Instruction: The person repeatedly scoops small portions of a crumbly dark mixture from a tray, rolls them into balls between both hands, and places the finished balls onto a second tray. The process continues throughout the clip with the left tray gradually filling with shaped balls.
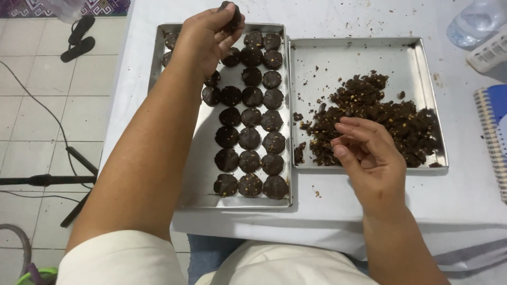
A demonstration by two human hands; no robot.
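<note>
My left hand (207,36) reaches over the far end of the left metal tray (200,196) and pinches a dark dough ball (231,17) in its fingertips. Rows of flat dark chocolate rounds (249,138) with pale nut bits fill that tray. My right hand (364,153) hovers with loosely curled fingers at the near edge of the dark crumbly dough pile (380,113) in the right metal tray (317,58). It holds nothing that I can see.
A white cloth covers the table (465,206). A clear plastic bottle (475,21) and a white object (488,53) sit at the far right, a spiral notebook (494,126) beside them. Sandals (78,37), cables and a stand (47,179) lie on the tiled floor left.
</note>
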